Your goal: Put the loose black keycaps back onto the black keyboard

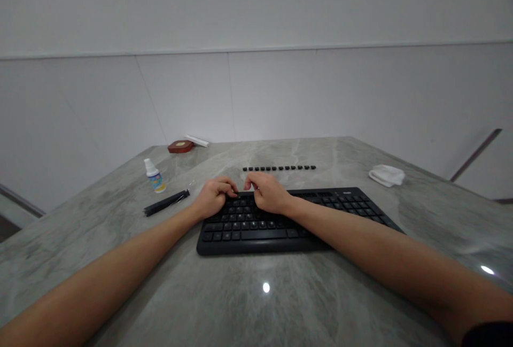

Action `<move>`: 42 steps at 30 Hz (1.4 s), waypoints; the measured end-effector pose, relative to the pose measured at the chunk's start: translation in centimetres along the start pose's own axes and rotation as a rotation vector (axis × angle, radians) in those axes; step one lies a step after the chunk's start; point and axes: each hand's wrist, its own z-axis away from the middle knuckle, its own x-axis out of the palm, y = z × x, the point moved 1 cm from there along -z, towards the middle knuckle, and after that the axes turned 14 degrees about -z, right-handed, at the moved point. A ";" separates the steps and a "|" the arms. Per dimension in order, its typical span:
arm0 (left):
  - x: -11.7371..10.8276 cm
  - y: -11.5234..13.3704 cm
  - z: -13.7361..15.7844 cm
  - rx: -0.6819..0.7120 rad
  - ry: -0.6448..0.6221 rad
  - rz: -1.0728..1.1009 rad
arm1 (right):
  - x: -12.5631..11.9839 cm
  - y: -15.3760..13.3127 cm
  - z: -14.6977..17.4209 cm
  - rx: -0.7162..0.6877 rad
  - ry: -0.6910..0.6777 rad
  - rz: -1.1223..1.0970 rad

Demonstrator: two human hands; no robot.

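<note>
A black keyboard lies on the table in front of me. My left hand is at its upper left corner, fingers bent together over the top edge, closed on the keyboard. Just to the right, my right hand is bent over the upper rows with its fingers curled downward. Anything between those fingertips is hidden. Beyond the keyboard, several small black keycaps stand in a straight row. Part of the keyboard's upper middle is covered by my right hand and forearm.
On the grey marbled table, a small white bottle with a blue-yellow label and a dark slender object lie to the left. A reddish-brown case and a white strip sit at the back; a folded white cloth is at right.
</note>
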 end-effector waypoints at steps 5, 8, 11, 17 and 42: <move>0.0 -0.1 0.1 0.009 0.031 -0.017 | 0.1 -0.4 0.1 -0.013 -0.089 -0.030; 0.0 -0.1 0.0 0.006 0.016 -0.022 | 0.2 -0.7 0.2 -0.015 -0.179 -0.048; 0.0 0.1 -0.1 -0.004 0.008 -0.023 | 0.3 -0.7 0.1 0.008 -0.221 -0.050; 0.0 0.1 0.0 -0.003 -0.007 -0.005 | 0.4 -0.6 0.0 0.008 -0.231 -0.029; 1.4 -5.6 -1.3 -0.612 0.060 0.025 | 0.8 -0.5 -0.2 0.026 -0.244 0.044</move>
